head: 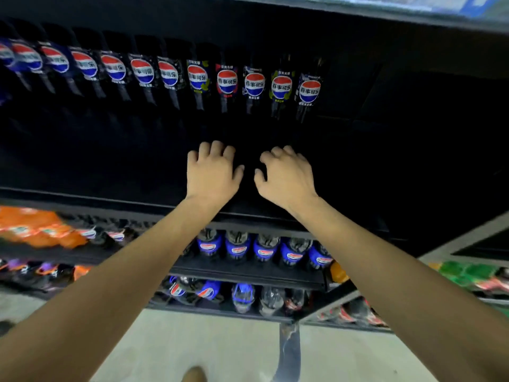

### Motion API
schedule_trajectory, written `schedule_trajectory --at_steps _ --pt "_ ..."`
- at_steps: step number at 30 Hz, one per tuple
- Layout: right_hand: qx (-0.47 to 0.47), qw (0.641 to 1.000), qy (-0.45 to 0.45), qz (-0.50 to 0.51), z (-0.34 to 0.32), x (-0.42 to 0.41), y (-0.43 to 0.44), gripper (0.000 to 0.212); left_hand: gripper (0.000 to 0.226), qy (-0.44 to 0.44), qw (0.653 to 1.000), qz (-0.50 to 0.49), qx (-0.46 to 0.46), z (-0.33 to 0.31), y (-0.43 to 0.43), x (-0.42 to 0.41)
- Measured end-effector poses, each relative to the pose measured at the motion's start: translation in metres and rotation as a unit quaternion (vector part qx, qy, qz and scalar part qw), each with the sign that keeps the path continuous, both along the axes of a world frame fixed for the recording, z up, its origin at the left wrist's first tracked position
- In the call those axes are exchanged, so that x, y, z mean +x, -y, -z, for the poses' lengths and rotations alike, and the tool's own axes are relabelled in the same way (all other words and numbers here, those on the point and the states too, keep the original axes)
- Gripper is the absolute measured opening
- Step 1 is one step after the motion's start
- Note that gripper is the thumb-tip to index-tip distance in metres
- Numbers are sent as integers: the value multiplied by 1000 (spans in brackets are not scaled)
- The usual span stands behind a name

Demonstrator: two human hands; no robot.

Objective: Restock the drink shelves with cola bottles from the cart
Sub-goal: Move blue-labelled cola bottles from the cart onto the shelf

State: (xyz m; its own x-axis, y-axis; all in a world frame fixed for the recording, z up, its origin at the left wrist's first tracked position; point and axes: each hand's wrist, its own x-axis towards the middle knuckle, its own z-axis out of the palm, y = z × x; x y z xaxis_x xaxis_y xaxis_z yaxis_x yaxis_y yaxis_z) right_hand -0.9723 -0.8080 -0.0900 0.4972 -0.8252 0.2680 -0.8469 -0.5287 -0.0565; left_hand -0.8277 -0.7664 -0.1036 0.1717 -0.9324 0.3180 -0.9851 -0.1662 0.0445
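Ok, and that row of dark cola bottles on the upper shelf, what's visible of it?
The row of dark cola bottles stands side by side at the back of the black upper shelf, labels facing out. Each label bears a round red, white and blue logo; some at the right have green or red edging. The row stops about mid-shelf. The left hand and right hand reach in front, not touching it.

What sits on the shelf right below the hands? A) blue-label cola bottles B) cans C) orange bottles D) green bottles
A: blue-label cola bottles line the shelf under the left hand and right hand; orange bottles lie off to the left, green ones to the right.
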Motion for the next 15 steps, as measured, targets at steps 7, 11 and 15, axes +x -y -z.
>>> schedule_trajectory --at_steps 7,11,15 --pt "32 995 -59 -74 2 30 -83 41 40 -11 1000 -7 15 3 -115 59" --pt "59 986 -74 -133 4 75 -129 39 39 -14 998 -36 46 11 -182 100" --pt "83 975 -85 -189 3 140 -171 38 40 -30 992 -89 82 14 -243 145"
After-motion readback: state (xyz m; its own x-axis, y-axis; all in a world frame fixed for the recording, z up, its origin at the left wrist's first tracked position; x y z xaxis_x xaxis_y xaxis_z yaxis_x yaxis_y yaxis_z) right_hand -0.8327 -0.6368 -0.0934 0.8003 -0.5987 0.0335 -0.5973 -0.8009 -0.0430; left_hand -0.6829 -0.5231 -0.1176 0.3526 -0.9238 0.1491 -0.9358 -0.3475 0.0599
